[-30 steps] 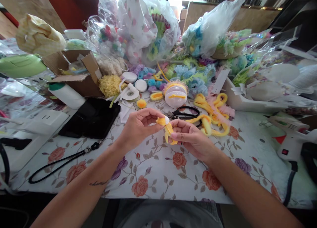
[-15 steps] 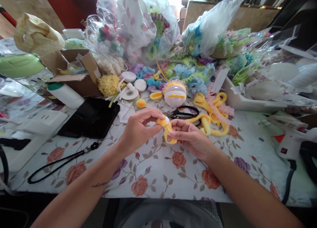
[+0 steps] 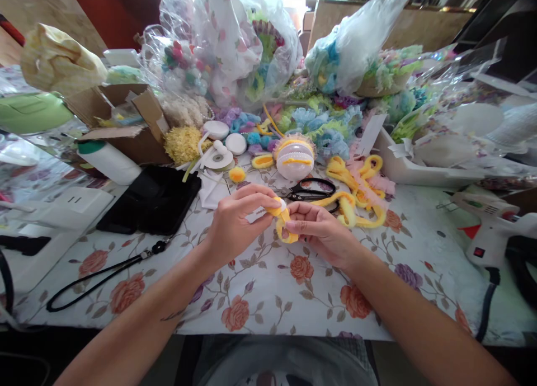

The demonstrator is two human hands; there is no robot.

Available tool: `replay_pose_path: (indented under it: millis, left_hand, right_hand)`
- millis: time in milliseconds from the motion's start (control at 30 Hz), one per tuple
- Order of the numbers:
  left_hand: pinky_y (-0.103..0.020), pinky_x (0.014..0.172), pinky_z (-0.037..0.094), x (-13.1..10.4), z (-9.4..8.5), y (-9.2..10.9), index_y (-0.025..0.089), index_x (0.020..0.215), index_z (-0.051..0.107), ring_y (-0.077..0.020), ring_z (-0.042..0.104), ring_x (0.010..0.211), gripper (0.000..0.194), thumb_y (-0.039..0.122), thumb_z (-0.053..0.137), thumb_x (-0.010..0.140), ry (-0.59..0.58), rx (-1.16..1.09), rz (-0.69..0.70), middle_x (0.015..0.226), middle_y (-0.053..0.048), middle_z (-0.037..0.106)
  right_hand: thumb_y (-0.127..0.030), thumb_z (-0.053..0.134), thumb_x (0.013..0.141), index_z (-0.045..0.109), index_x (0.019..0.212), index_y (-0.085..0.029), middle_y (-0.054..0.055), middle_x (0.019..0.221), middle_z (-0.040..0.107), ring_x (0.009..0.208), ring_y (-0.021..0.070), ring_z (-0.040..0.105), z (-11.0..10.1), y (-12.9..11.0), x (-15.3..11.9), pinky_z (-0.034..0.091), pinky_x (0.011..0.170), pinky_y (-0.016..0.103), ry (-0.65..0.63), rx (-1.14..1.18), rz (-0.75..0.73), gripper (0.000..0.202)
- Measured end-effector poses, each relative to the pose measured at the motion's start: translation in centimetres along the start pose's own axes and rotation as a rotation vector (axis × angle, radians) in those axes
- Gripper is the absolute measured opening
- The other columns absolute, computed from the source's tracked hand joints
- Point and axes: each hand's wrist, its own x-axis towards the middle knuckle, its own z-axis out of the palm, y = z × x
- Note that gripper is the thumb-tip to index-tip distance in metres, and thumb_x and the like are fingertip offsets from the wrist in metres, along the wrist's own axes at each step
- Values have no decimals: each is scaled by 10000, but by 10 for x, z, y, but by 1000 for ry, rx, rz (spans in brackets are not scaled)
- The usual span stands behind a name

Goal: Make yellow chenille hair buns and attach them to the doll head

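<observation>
Above the table's middle, both hands pinch a looped yellow fuzzy strip (image 3: 290,236) that has a small white piece (image 3: 282,205) at its top. My left hand (image 3: 237,218) grips the upper end between thumb and fingertips. Thumb and curled fingers of my right hand (image 3: 321,229) close on the loop's right side. Just behind the hands lie black-handled scissors (image 3: 314,189), partly hidden. A longer yellow fuzzy strip (image 3: 352,204) trails off to the right. Farther back stand a white ball with yellow trim (image 3: 295,161) and a yellow-orange pompom (image 3: 237,174).
A hot glue gun (image 3: 482,224) rests at the right. On the left are a black flat case (image 3: 151,201) with a wrist strap, a green-capped white bottle (image 3: 109,162) and an opened cardboard box (image 3: 121,114). Plastic bags (image 3: 235,45) of colourful trims line the back.
The view has shifted very slightly. My left fingers have moved a little on the strip's top, and more of the white piece shows now.
</observation>
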Motion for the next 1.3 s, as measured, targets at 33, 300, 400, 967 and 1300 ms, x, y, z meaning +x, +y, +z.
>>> replay_pose_path:
  millis: [33,300,400,967,1300]
  left_hand:
    - [-273,719,532,0,0,0,219,836,708,-161,655,815,151,96,662,762,3,6,31,915,-52,705]
    - [-289,755,544,0,2,-2,230,878,681,-163,662,848,151,111,615,812,-9,107,180,927,-59,699]
    - [-287,759,544,-1,2,-4,232,871,678,-161,659,846,155,103,615,814,-7,123,217,924,-58,695]
    - [-293,791,547,-2,6,-5,221,898,656,-160,657,881,190,66,590,810,-26,133,218,962,-72,688]
    - [-297,728,567,-5,11,0,200,821,674,-179,649,877,62,154,661,782,-13,-65,-112,937,-73,673]
  right_hand:
    - [-253,768,762,657,874,-188,-8,730,679,650,98,592,0,0,0,428,614,212,-1,-3,3,171]
    - [-277,769,754,668,874,-182,-1,742,674,654,105,579,-2,0,0,405,626,227,20,-28,17,183]
    - [-277,764,757,670,870,-179,-2,732,668,648,103,572,-2,0,0,402,627,226,22,-28,19,177]
    - [-284,749,752,675,827,-175,1,724,672,626,98,562,-2,-1,1,381,594,223,98,-64,1,152]
    - [-352,728,767,665,850,-183,7,734,677,664,118,574,0,2,0,388,621,235,141,-182,-57,198]
